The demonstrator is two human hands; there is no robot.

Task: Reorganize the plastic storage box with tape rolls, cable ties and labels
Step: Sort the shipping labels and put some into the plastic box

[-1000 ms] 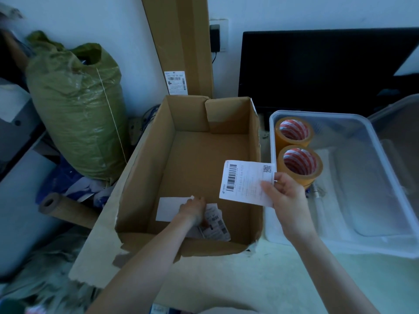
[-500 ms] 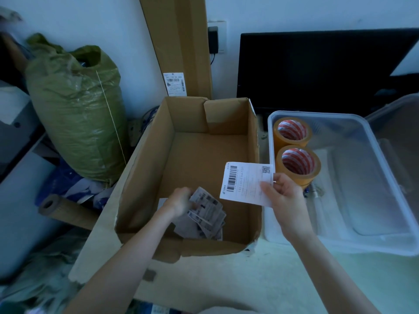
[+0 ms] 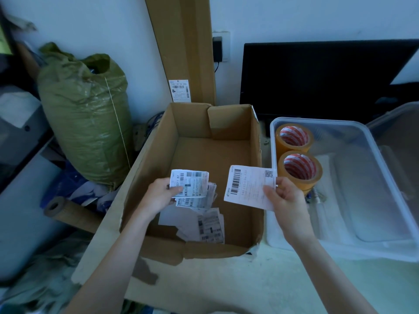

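An open cardboard box (image 3: 204, 155) sits at centre, and loose labels (image 3: 208, 225) lie on its floor near the front wall. Just right of it stands a clear plastic bin (image 3: 371, 141); two tan tape rolls (image 3: 297, 162) stand side by side in its near-left corner, touching, with something small and blurred beside them. Both containers rest on a pale table (image 3: 283, 279). Behind are a white wall, a dark monitor (image 3: 317, 75), a tall carton (image 3: 181, 48) leaning upright, and a green sack (image 3: 86, 118) at left. The left hand (image 3: 158, 196) reaches into the box, thumb and fingers pinching a small stack of labels (image 3: 190, 184) raised above the floor. The right hand (image 3: 283, 198) — held over the box's right wall — pinches one barcode label (image 3: 247, 186) by its right edge.
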